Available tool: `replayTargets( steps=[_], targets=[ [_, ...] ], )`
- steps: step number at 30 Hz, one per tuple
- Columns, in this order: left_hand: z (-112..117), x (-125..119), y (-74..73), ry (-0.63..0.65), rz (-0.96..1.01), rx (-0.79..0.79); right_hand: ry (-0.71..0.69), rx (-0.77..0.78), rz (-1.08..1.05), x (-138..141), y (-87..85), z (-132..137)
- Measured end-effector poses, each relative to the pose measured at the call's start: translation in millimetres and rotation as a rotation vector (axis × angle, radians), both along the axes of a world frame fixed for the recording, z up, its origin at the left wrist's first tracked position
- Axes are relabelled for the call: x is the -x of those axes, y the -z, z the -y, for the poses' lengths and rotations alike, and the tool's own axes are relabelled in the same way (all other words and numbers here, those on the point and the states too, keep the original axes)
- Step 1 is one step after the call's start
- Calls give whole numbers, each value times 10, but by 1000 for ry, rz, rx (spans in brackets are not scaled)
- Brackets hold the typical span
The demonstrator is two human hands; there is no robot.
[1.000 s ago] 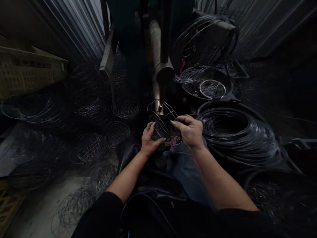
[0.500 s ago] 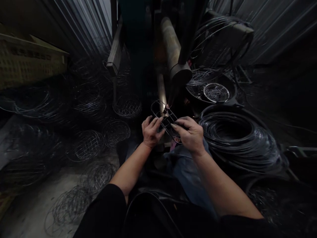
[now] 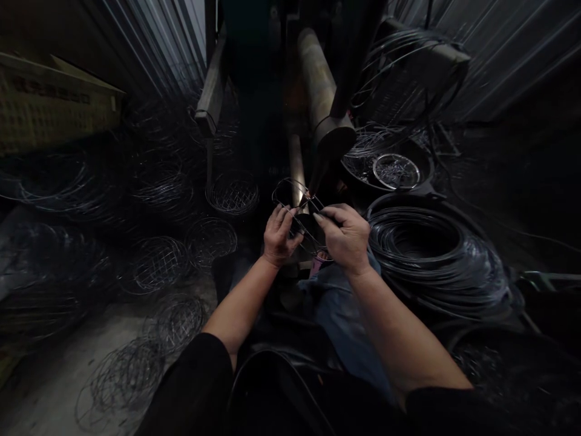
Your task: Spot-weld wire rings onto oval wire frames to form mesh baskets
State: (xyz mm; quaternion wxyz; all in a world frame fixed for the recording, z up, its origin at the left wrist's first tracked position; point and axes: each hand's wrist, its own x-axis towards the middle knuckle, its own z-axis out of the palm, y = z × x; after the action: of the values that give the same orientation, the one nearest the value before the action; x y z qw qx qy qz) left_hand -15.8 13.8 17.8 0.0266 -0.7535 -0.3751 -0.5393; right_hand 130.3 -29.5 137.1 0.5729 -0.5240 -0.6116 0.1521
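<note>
A small wire frame point(image 3: 310, 236), made of a looped outer wire with cross wires, sits between my hands at the tips of a machine that looks like a spot welder. My left hand point(image 3: 279, 236) is closed on the frame's near left side, fingertips on the wire. Opposite it, my right hand point(image 3: 345, 237) pinches wire with thumb and index finger. The thick upper cylinder point(image 3: 318, 79) ends in a dark pointed tip above the frame, and a brass-coloured lower rod point(image 3: 297, 172) reaches beneath. A small orange glow shows where tip and wire meet.
At right lie a large coil of wire point(image 3: 472, 266) and a dark basin point(image 3: 426, 163) holding a round dish point(image 3: 397, 171) of short wire pieces. Round wire grids point(image 3: 161, 263) are piled on the left. A yellow crate point(image 3: 40, 109) stands at far left.
The wire frame has tilted and shifted slightly left at the machine's tips. Both hands have moved a little with it, still gripping. An orange glow shows at the tip.
</note>
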Motion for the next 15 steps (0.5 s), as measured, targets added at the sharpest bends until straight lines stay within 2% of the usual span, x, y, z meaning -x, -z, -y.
replayTargets(
  steps=[6,10,13,15],
  targets=[
    [-58,-32,46,50,50,22,43,9,53,1,5,-94],
    [-44,-27,48,31,53,38,42,7,77,3,-6,-120],
    [-18,-2,30,26,39,85,9,15,64,-54,29,-25],
    [-8,12,16,25,28,135,18,34,8,-140,126,117]
  ],
)
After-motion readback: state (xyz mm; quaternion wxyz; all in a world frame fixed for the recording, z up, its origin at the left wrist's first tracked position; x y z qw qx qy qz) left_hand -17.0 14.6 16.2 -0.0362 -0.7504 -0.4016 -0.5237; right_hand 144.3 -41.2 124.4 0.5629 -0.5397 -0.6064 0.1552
